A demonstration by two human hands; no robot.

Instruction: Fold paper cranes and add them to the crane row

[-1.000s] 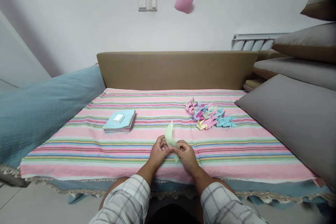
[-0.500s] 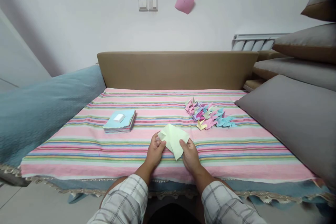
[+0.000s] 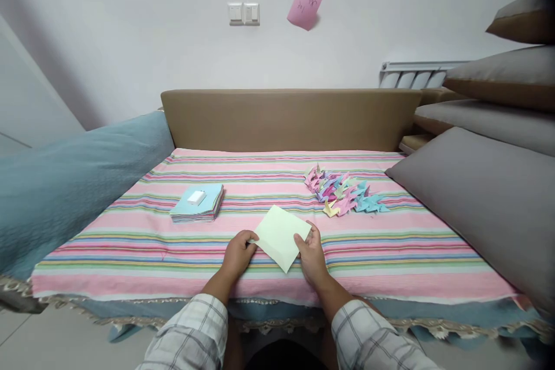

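Note:
A pale green sheet of paper [image 3: 281,237] is stretched between my hands, one corner pointing toward me and another away. My left hand [image 3: 239,252] pinches its left corner between thumb and fingers. On the right side my right hand [image 3: 310,251] grips the paper, thumb on top and fingers behind. Beyond it to the right lies a cluster of folded paper cranes [image 3: 342,193] in pink, purple, blue, green and yellow. To the left sits a stack of coloured paper [image 3: 208,199] with a small white block [image 3: 196,197] on top.
A striped cloth [image 3: 130,243] covers the sofa seat, with a brown backrest [image 3: 286,121] behind. Grey cushions [image 3: 477,196] pile up on the right, and a blue-covered armrest [image 3: 87,173] stands at the left. A pink note [image 3: 304,8] and light switches [image 3: 243,14] are on the wall.
The green paper, earlier creased and partly folded, now lies flatter and more spread out. My left hand has moved left and a little toward me; the right hand has shifted only slightly.

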